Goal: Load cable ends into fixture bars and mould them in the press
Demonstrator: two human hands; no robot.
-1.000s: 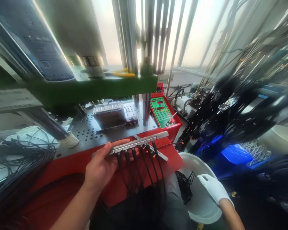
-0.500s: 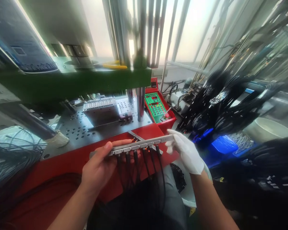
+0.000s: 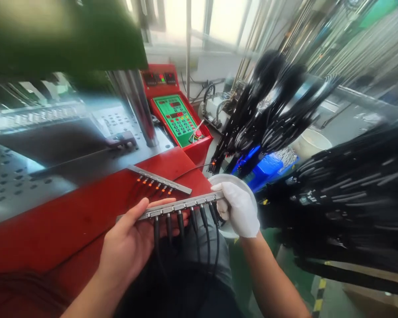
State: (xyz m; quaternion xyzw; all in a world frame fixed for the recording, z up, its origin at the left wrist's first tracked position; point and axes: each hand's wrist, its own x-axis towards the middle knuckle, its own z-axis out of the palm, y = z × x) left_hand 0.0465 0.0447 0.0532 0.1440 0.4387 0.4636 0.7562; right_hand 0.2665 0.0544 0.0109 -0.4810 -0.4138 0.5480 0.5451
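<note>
A long metal bar (image 3: 185, 204) with several black cables (image 3: 181, 221) hanging from its lower side is held level over my lap. My bare left hand (image 3: 132, 243) grips its left end, thumb on top and fingers beneath. At the other end my right hand (image 3: 240, 210), in a white glove, has its fingers closed around the bar near the last cables. Just beyond lies a second metal bar (image 3: 162, 179) on the red machine edge, with several orange-tipped cable ends along it. Fingers of the right hand are partly hidden behind the bar and cables.
A red control box (image 3: 181, 117) with a green keypad stands behind the machine's perforated metal plate (image 3: 114, 115). A steel column (image 3: 141, 110) rises beside it. Bundles of black cables (image 3: 262, 110) hang at the right, over a blue bin (image 3: 265, 168). A white tub (image 3: 234, 179) sits beyond my right hand.
My view has turned to the right. My right hand has closed around the bar's end, where its fingers were looser before. The second bar now shows more fully.
</note>
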